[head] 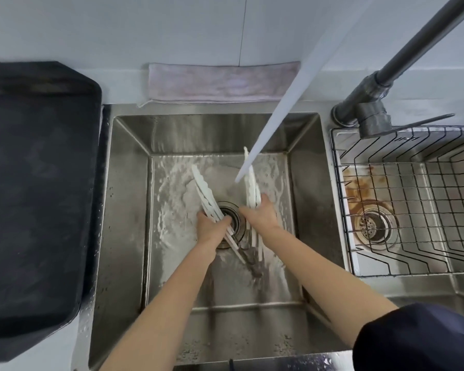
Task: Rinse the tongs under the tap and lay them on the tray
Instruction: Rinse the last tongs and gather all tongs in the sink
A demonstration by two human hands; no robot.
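Note:
Both my hands are down in the steel sink, each gripping white tongs. My left hand holds one bundle of white tongs whose scalloped tips point up and left. My right hand holds another pair of white tongs upright, with their tips in the water stream. The stream falls from the dark tap at upper right. The handle ends of both pairs cross below my hands near the drain. A dark tray lies on the counter to the left.
A folded pinkish cloth lies behind the sink against the wall. To the right, a second basin holds a wire rack with a stained floor and drain. The tap lever points right. Water spreads over the sink floor.

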